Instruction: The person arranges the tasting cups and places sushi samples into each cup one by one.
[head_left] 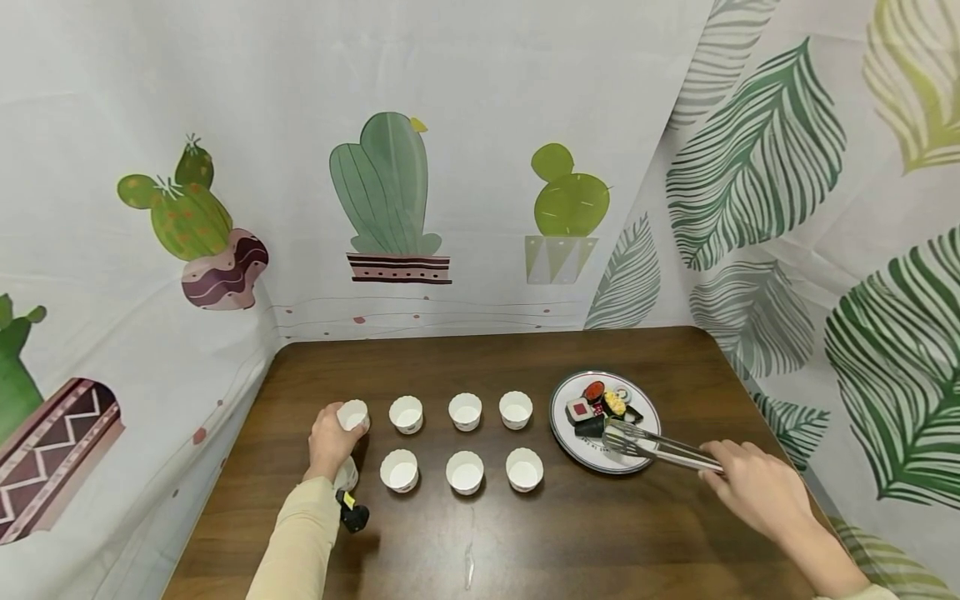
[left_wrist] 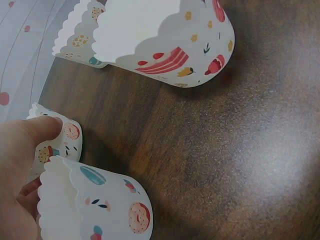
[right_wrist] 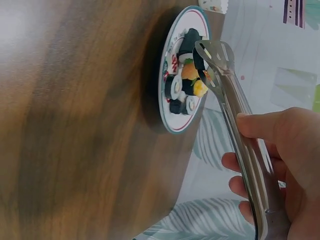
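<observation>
In the head view my left hand (head_left: 330, 442) grips a white paper baking cup (head_left: 353, 416) at the left end of the back row. Thumb and fingers hold its sides in the left wrist view, where donut prints show on the cup (left_wrist: 71, 131). My right hand (head_left: 757, 490) holds metal tongs (head_left: 667, 451), thumb along one arm. The slotted ends of the tongs reach over a round plate (head_left: 576, 447) of toy sushi. A dark sushi piece (right_wrist: 198, 61) shows between those ends in the right wrist view, close over the plate.
Several more baking cups stand in two rows on the brown table (head_left: 420, 550), one front cup (head_left: 347, 475) partly behind my left wrist. The plate also bears a yellow-topped piece (head_left: 614, 403) and a red-topped piece (head_left: 594, 390). A printed cloth (head_left: 480, 192) hangs behind the table.
</observation>
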